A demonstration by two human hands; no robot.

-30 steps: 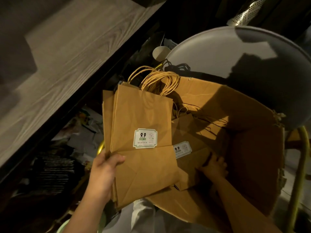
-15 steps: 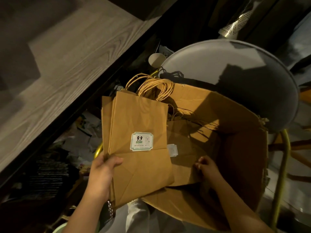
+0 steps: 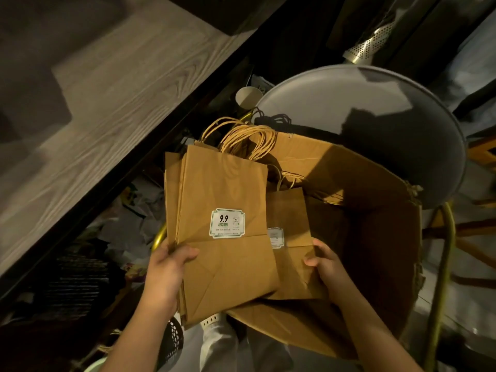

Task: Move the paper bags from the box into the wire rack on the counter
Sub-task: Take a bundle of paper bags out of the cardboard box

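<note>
Just over the left rim of the box point(image 3: 362, 183), the left grip point(image 3: 165, 269) holds a stack of paper bags point(image 3: 222, 189). Inside the box, the right grip point(image 3: 327, 267) pinches another bag point(image 3: 290, 210), half hidden behind that stack.

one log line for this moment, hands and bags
stage: collecting bags | left hand: holds stack of paper bags | right hand: grips single bag at the box
</note>
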